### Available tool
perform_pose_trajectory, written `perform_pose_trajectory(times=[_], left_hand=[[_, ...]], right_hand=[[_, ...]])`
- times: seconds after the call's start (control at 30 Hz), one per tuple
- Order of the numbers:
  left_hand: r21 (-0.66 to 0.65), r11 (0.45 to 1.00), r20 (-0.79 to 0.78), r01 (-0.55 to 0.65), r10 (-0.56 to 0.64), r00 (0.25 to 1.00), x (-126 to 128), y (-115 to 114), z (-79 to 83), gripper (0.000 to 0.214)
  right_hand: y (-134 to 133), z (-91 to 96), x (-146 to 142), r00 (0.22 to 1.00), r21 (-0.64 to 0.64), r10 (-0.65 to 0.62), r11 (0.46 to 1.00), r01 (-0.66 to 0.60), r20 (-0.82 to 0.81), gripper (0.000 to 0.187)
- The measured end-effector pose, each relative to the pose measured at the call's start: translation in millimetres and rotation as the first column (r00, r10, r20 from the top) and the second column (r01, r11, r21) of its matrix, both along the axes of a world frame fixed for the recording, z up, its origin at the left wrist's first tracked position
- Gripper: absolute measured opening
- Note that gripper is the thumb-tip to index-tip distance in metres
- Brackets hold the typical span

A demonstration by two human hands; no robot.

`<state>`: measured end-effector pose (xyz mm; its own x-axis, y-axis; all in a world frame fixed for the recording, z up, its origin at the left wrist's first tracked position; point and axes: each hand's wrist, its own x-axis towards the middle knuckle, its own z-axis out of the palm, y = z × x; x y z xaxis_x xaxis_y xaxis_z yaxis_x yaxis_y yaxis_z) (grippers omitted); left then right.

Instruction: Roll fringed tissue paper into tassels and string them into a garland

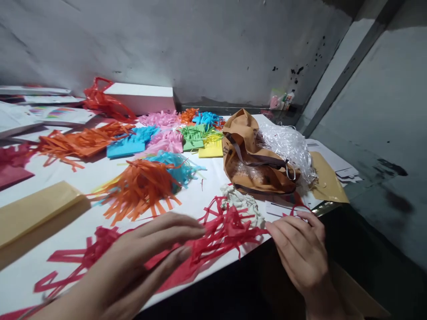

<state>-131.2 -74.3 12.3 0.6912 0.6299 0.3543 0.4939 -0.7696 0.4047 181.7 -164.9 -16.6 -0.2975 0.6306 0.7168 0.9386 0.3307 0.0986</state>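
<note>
Grey wall (200,49), dark-flecked at 1 o'clock; before it, white-covered table (213,178). Red paper (215,244): thin, crinkled, at the table's near edge; long axis 8 to 2 o'clock, a flat sheet at mid-length, ribbon-like strips splaying towards both ends. Left hand (140,253): over the paper, fingers extended, thumb apart, nothing gripped; contact cannot be told. Right hand (300,249): at the paper's 2 o'clock end, fingertips pinching a red strip. From the paper outward: crumpled off-white bundle (247,206), 1 o'clock, touching; orange fringe (143,186), feathery, between 10 and 11; brown bag (255,144), soft, dark-trimmed, 1 o'clock; glossy white strands (287,146), tangled, beside the bag.
</note>
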Motion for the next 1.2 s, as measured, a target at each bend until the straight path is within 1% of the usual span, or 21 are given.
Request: perform_pose_trajectory(times=[0.03,0.07,0.1,0.13,0.2,0.23,0.27,0.3,0.37,0.43,0.47,0.53,0.63,0.7,0.8,0.87,0.93,1.0,1.07,1.13,1.2], left_hand=[[-0.158,0.984,0.064,0.081,-0.072,0.995,22,-1,16.4,0.032],[-0.308,0.941,0.126,0.14,-0.106,0.986,44,0,28.5,0.031],[-0.462,0.862,0.163,0.21,-0.151,0.975,63,2,35.5,0.031],[-0.651,0.714,0.161,0.257,-0.201,0.966,80,5,37.7,0.03],[-0.887,0.352,0.24,0.297,-0.197,0.951,103,10,30.7,0.026],[-0.934,0.182,0.284,0.308,-0.145,0.948,110,11,23.8,0.027],[-0.944,0.048,0.323,0.326,-0.068,0.944,114,11,16.3,0.028],[-0.937,-0.047,0.346,0.346,0.013,0.938,118,11,9.2,0.031],[-0.914,-0.169,0.355,0.369,0.107,0.929,122,8,-1.9,0.034],[-0.894,-0.207,0.373,0.397,0.146,0.916,128,3,-8.4,0.032],[-0.886,-0.198,0.391,0.419,0.165,0.905,132,0,-10.6,0.031],[-0.871,-0.127,0.441,0.474,0.221,0.87,141,-4,-14.5,0.028],[-0.864,0.064,0.497,0.5,0.266,0.826,152,-9,-21.4,0.032],[-0.861,0.177,0.507,0.477,0.215,0.835,157,-11,-25.7,0.038],[-0.841,0.326,0.464,0.431,0.027,0.886,158,-9,-28.2,0.043],[-0.788,0.463,0.407,0.405,-0.102,0.908,158,-5,-26.1,0.037],[-0.664,0.623,0.361,0.414,-0.218,0.907,158,0,-21.9,0.025],[-0.494,0.739,0.327,0.457,-0.329,0.886,159,5,-17.0,0.018],[-0.353,0.795,0.294,0.493,-0.406,0.865,160,9,-13.0,0.017],[-0.28,0.82,0.277,0.499,-0.429,0.86,160,11,-10.9,0.017],[-0.258,0.836,0.274,0.484,-0.417,0.867,159,12,-11.6,0.014]], right_hand=[[0,3.5,-5,0.999,-0.01,0.039,0.999,-0.038,0.019,0.029],[-1,6.1,-9,0.997,-0.015,0.073,0.997,-0.073,0.026,0.028],[-1,7.9,-12,0.994,-0.017,0.106,0.994,-0.105,0.022,0.026],[-1,9.1,-14,0.991,-0.016,0.137,0.99,-0.137,0.003,0.025],[-2,9.6,-16,0.979,-0.005,0.188,0.982,-0.189,-0.08,0.021],[-3,9.1,-15,0.968,0.011,0.208,0.978,-0.209,-0.142,0.02],[-4,8.0,-15,0.952,0.029,0.223,0.975,-0.221,-0.209,0.019],[-6,6.5,-14,0.934,0.044,0.233,0.972,-0.229,-0.272,0.02],[-9,1.8,-13,0.891,0.069,0.249,0.968,-0.241,-0.379,0.023],[-12,-4.7,-14,0.834,0.073,0.253,0.966,-0.249,-0.491,0.026],[-14,-8.7,-16,0.793,0.071,0.246,0.966,-0.25,-0.557,0.027],[-17,-18.4,-19,0.696,0.051,0.206,0.97,-0.236,-0.687,0.026],[-19,-35.9,-22,0.585,0.027,0.129,0.983,-0.181,-0.801,0.023],[-20,-47.1,-20,0.555,0.033,0.099,0.991,-0.129,-0.826,0.023],[-22,-59.3,-16,0.595,0.047,0.094,0.994,-0.094,-0.798,0.027],[-23,-64.8,-13,0.64,0.048,0.072,0.997,-0.055,-0.765,0.031],[-24,-69.3,-12,0.668,0.049,0.022,0.999,0.021,-0.744,0.035],[-22,-72.4,-11,0.679,0.044,-0.027,0.995,0.087,-0.734,0.037],[-17,-73.0,-10,0.675,0.02,-0.025,0.998,0.059,-0.738,0.028],[-10,-72.0,-10,0.638,-0.044,0.004,0.997,-0.059,-0.77,0.016],[-4,-72.4,-10,0.583,-0.125,-0.002,0.977,-0.171,-0.812,0.027]])
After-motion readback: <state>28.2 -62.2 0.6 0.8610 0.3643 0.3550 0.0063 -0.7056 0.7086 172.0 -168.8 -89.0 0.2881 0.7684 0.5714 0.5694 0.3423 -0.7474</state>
